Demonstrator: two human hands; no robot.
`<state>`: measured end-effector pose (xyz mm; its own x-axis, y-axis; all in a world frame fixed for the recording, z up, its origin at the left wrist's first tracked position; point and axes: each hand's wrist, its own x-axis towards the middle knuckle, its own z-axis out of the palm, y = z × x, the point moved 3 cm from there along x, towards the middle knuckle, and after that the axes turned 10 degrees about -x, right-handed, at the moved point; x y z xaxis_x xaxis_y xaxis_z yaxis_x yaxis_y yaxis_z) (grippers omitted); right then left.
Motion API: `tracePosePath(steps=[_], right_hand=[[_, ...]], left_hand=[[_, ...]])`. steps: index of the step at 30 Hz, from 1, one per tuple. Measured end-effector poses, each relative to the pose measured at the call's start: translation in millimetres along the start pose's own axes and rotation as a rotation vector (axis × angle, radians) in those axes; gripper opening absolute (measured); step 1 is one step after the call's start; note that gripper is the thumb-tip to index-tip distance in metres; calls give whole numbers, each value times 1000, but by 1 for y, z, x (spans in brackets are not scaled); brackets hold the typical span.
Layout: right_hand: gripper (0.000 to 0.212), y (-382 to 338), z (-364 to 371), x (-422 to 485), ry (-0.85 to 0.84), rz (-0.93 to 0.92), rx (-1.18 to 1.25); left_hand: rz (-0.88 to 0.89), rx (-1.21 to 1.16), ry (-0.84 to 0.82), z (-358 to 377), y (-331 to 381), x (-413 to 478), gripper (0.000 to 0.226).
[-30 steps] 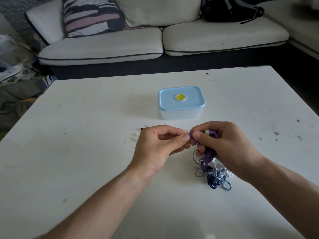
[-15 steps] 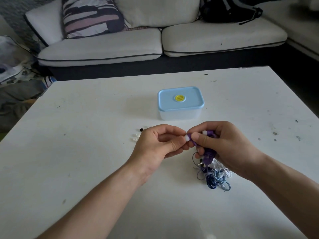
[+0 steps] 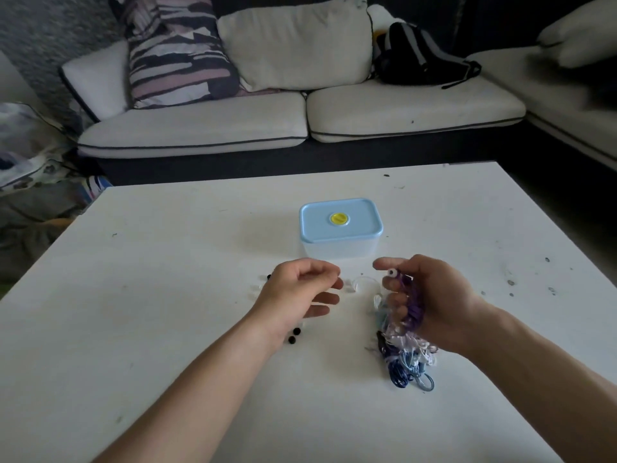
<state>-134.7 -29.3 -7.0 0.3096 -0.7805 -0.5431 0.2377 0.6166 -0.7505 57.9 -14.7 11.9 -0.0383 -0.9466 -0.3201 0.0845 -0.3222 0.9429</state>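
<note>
Our right hand (image 3: 430, 302) clenches a purple braided cord (image 3: 415, 307), white bead (image 3: 392, 272) at its tip, above the table (image 3: 167, 295); tangled glossy strings (image 3: 405, 365) trail below. Our left hand (image 3: 297, 292) curls loosely, apart; whether it pinches anything we cannot tell.

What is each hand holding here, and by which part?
The right hand grips the purple braided cord along its upper stretch, just below the white bead. Whether the left hand pinches anything cannot be told.

cord bundle (image 3: 409, 365) top hidden under right hand (image 3: 434, 297)
</note>
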Motion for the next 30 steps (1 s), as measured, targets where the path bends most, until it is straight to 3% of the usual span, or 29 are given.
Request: tracePosePath(steps=[5,10,13,16,21,24,30], right_hand=[[27,-27,-16,29,74,-42,-6],[41,-48,-32,72,326,-124,-175],[40,-52,-35,100,410,-146,-344],[30,-51,-39,122,519,-120,-452],[13,-43,-41,144,606,-88,-327],[12,-36,-39,146,557,-100,-240],[16,-28,-41,145,522,-116,-156]], left_hand=[[168,247,134,4,10,52,8],[424,1084,289,0,8,111,32],[493,1303,194,-7,-1,133,38],[624,1306,118,-6,-6,145,37],[791,1231,97,6,-11,152,32],[746,1148,103,9,-11,156,23],[513,898,147,1,-5,161,28]])
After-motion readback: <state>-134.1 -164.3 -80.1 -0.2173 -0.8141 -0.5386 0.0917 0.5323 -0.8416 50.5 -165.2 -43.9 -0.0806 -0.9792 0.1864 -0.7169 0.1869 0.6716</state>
